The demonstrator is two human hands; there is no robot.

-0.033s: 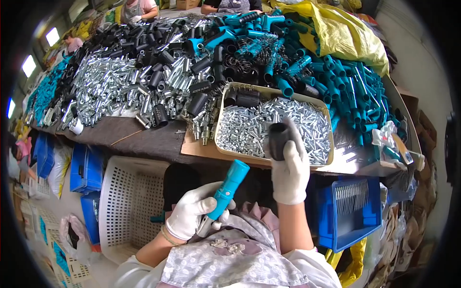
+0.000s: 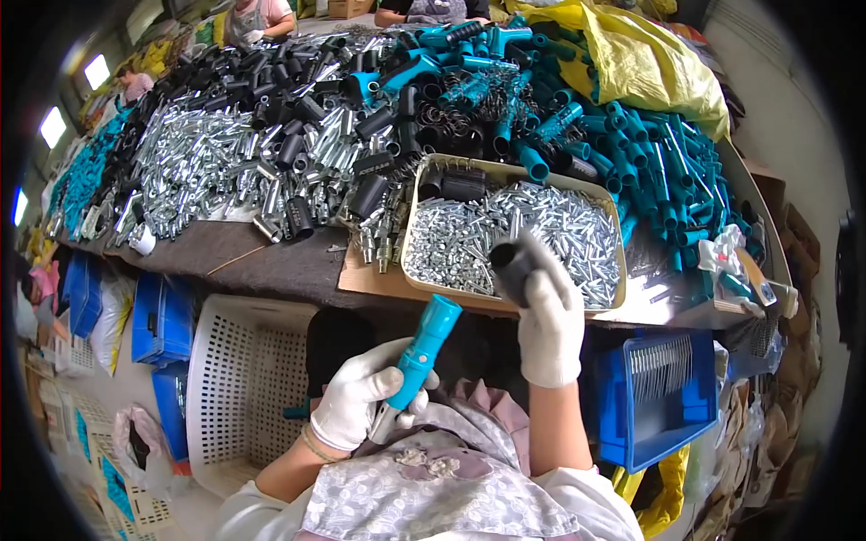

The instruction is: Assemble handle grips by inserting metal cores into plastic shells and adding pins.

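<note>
My left hand, in a white glove, is wrapped round a teal plastic tube with a silver metal end at its bottom. The tube leans to the right, its open end up, above my lap. In my gloved right hand is a short black sleeve, tilted with its open end toward the upper left. That sleeve is held over the near edge of a cream tray of small silver metal pins. A gap separates the sleeve from the teal tube.
Heaps of silver metal parts, black sleeves and teal tubes cover the table. A white perforated basket stands at lower left, a blue bin at lower right. Other people work across the table.
My right hand has moved slightly right, and the black sleeve in it has tilted over toward the left. My left hand and the teal tube have shifted slightly left.
</note>
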